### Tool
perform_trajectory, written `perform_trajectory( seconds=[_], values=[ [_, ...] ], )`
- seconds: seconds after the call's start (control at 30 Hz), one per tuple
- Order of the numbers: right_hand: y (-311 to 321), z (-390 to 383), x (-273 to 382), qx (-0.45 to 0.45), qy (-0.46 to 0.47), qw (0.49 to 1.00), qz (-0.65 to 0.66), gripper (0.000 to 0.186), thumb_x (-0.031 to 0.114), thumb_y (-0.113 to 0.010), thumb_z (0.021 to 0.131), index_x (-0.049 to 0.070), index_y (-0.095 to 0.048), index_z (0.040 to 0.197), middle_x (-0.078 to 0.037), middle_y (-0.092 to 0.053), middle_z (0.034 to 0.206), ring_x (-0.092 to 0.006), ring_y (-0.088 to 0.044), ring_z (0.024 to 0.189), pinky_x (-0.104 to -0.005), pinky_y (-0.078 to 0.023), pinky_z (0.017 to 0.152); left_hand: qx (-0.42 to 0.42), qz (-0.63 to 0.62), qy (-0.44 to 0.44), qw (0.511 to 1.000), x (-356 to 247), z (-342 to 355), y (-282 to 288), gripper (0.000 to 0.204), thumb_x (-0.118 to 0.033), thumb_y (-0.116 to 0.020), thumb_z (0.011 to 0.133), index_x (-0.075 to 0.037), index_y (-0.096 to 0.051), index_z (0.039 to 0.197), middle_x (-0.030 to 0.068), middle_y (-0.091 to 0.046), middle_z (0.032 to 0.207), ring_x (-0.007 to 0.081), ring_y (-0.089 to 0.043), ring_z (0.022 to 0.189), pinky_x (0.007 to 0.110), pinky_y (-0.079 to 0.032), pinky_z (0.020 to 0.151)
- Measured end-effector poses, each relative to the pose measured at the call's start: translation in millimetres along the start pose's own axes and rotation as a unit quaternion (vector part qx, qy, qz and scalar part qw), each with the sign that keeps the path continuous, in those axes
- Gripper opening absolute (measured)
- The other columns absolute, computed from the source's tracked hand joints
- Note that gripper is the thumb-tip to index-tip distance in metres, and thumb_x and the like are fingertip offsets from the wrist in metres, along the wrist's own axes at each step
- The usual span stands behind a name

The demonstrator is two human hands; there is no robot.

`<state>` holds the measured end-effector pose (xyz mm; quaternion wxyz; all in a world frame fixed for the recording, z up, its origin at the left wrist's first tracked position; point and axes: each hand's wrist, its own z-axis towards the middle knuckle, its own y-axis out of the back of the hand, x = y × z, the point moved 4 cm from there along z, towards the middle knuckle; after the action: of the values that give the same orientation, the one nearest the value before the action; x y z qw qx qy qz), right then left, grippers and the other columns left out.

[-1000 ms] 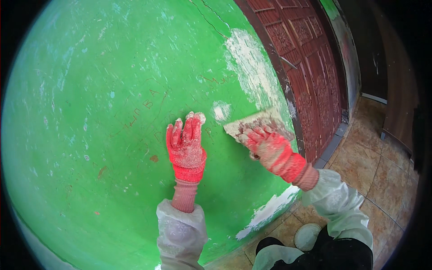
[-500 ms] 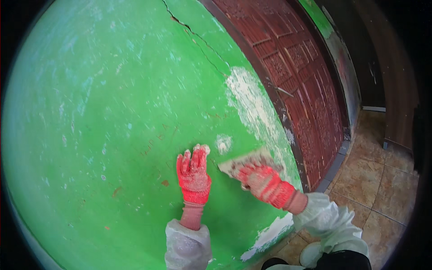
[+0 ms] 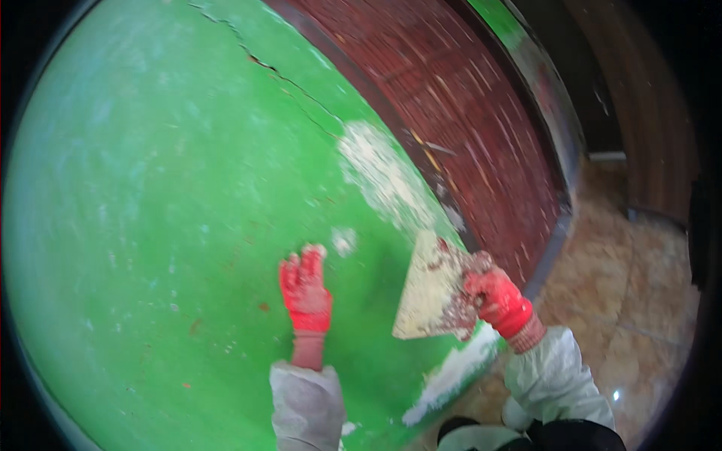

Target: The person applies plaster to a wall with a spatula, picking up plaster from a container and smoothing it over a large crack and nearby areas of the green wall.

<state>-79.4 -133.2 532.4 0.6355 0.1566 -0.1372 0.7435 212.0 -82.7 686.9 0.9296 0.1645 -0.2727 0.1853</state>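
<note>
My left hand (image 3: 305, 293), in a red work glove smeared with white, rests against the green wall (image 3: 188, 248) with its fingers stretched out. A small white filler spot (image 3: 344, 241) shows just past its fingertips. My right hand (image 3: 502, 301), also gloved in red, grips a wide putty knife (image 3: 429, 289). The blade is coated with pale filler, and its broad edge points left, toward the wall. Whether the blade touches the wall I cannot tell. Beyond the blade, a long white filler patch (image 3: 383, 177) runs beside the door frame; the putty knife's handle is hidden in the glove.
A jagged crack (image 3: 278, 74) runs down the wall to the top of the patch. On the right stands a dark red carved door (image 3: 451, 113), with brown floor tiles (image 3: 594, 278) below it. Another white patch (image 3: 455, 376) lies low on the wall near my feet.
My right hand has drawn the putty knife off to the right and turned it, so its blade face now shows. The view has shifted; my left hand stays spread on the wall.
</note>
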Motion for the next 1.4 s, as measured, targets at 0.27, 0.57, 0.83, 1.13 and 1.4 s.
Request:
perform_trajectory(
  seconds=[0.27,0.57,0.83,1.13,1.4],
  values=[
    [45.2,-33.2,9.4,0.045,-0.168,0.985,-0.014,0.004,0.004,-0.056,0.076,0.003,-0.056,0.072,0.0,-0.054,0.072,-0.0122,-0.054,0.07,-0.0302,-0.046,0.065,0.026,0.068,-0.013,0.997,8.5,-9.2,-43.9,0.056,0.0,-0.044,0.078,-0.014,-0.047,0.132,-0.0012,-0.045,0.136,0.0232,-0.037,0.128,0.036,-0.025,0.11],
    [211.6,-232.8,-63.4,0.138,-0.18,0.87,-0.437,0.022,0.021,-0.057,0.084,0.001,-0.065,0.092,-0.006,-0.064,0.082,-0.0129,-0.058,0.077,-0.0317,-0.048,0.068,0.248,-0.443,-0.075,0.858,-244.2,-189.2,-64.8,0.034,-0.008,-0.051,0.087,-0.007,-0.055,0.121,0.0111,-0.059,0.116,0.0272,-0.057,0.104,0.037,-0.044,0.091],
    [183.5,-468.8,-95.3,0.195,-0.647,0.684,-0.276,0.03,0.03,-0.053,0.087,0.006,-0.064,0.101,-0.019,-0.064,0.091,-0.0339,-0.062,0.083,-0.038,-0.048,0.07,0.503,-0.656,-0.07,0.558,-488.0,-433.8,-37.2,0.044,-0.025,-0.053,0.089,-0.005,-0.048,0.127,0.0131,-0.056,0.121,0.0285,-0.052,0.112,0.038,-0.039,0.098],
    [130.9,-470.9,-105.7,0.205,-0.666,0.655,-0.293,0.029,0.027,-0.059,0.082,0.002,-0.062,0.096,-0.011,-0.065,0.078,-0.0193,-0.061,0.069,-0.036,-0.048,0.064,0.501,-0.646,0.043,0.574,-582.2,-436.3,-17.8,0.054,-0.027,-0.057,0.084,-0.007,-0.042,0.132,0.0134,-0.05,0.13,0.0302,-0.048,0.116,0.04,-0.039,0.096],
    [89.8,-444.7,-108.6,0.247,-0.688,0.637,-0.244,0.036,0.037,-0.057,0.085,0.005,-0.062,0.102,-0.013,-0.065,0.081,-0.025,-0.063,0.072,-0.038,-0.048,0.067,0.547,-0.635,0.107,0.535,-546.0,-475.4,-26.5,0.052,-0.025,-0.058,0.084,-0.008,-0.045,0.131,0.0122,-0.053,0.125,0.0316,-0.05,0.11,0.04,-0.038,0.096]
  ],
)
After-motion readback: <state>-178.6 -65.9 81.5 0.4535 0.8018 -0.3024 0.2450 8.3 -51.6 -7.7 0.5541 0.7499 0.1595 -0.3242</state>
